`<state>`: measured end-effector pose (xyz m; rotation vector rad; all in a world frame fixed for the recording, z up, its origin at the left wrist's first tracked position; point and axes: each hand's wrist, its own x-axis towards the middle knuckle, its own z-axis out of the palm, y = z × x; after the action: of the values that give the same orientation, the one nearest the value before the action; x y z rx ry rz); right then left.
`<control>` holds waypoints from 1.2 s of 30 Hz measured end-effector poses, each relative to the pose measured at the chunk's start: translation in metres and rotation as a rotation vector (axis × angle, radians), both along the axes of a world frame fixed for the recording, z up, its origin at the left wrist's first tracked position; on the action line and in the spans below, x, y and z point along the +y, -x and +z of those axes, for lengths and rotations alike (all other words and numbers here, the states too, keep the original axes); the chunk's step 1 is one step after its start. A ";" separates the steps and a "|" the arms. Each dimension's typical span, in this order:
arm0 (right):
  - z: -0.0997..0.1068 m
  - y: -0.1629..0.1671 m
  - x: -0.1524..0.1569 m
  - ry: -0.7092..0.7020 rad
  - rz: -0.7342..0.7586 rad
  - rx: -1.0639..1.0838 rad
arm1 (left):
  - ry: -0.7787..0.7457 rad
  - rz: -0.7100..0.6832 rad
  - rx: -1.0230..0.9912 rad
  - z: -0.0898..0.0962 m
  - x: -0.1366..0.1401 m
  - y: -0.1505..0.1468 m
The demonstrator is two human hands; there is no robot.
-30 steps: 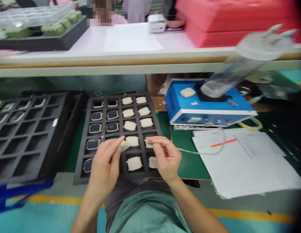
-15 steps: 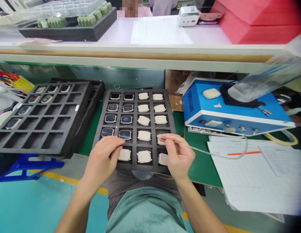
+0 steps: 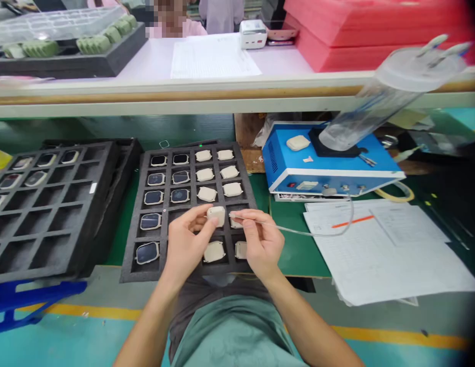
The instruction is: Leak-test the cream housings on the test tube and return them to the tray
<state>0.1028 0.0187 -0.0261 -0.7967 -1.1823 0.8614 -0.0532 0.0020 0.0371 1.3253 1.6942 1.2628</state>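
A cream, rounded-square watch case (image 3: pixel 216 216) is between the thumb and fingers of my left hand (image 3: pixel 189 237), above the foam tray. My right hand (image 3: pixel 264 244) pinches the end of a thin clear tube (image 3: pixel 298 232), its tip close to the held case. Below both hands lies a black foam tray (image 3: pixel 130 257) with square compartments. Dark-screened watches (image 3: pixel 148 253) sit in its left columns, and cream cases (image 3: pixel 214 251) in its right ones. My hands partly cover the lower rows.
A blue box (image 3: pixel 332 181) with a clear cylinder (image 3: pixel 359 117) on top stands at the right; the tube runs to its front. Papers (image 3: pixel 359 255) lie before it. Another foam tray (image 3: pixel 61 244) is at left. A raised shelf (image 3: pixel 145 99) crosses the back, with red foam (image 3: pixel 336 35).
My left hand has moved right from the tray's lower left and now holds a cream watch case. The right hand still pinches the tube. The camera view has turned right.
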 end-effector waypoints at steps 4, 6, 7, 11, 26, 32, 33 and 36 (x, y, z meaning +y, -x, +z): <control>0.001 -0.003 0.002 -0.024 -0.011 -0.062 | 0.014 0.002 -0.258 -0.010 -0.001 -0.026; 0.002 -0.003 0.002 -0.017 -0.003 -0.082 | 0.016 0.014 -0.273 -0.011 -0.001 -0.028; 0.003 -0.004 0.002 -0.018 -0.001 -0.089 | 0.020 0.018 -0.273 -0.011 -0.002 -0.027; 0.005 -0.005 0.003 -0.034 0.003 -0.093 | 0.024 0.019 -0.264 -0.011 -0.003 -0.026; 0.004 -0.006 0.003 -0.031 0.015 -0.089 | -0.023 0.024 -0.240 -0.014 -0.004 -0.027; 0.003 -0.006 0.003 -0.034 -0.004 -0.107 | -0.025 0.006 -0.236 -0.014 -0.004 -0.027; 0.003 -0.006 0.003 -0.034 -0.005 -0.106 | -0.024 0.004 -0.233 -0.014 -0.004 -0.027; 0.003 -0.006 0.003 -0.038 0.002 -0.094 | -0.018 0.002 -0.219 -0.014 -0.004 -0.027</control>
<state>0.1085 0.0218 -0.0231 -0.8123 -1.2786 0.8083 -0.0267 -0.0021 0.0234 1.1495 1.5356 1.3736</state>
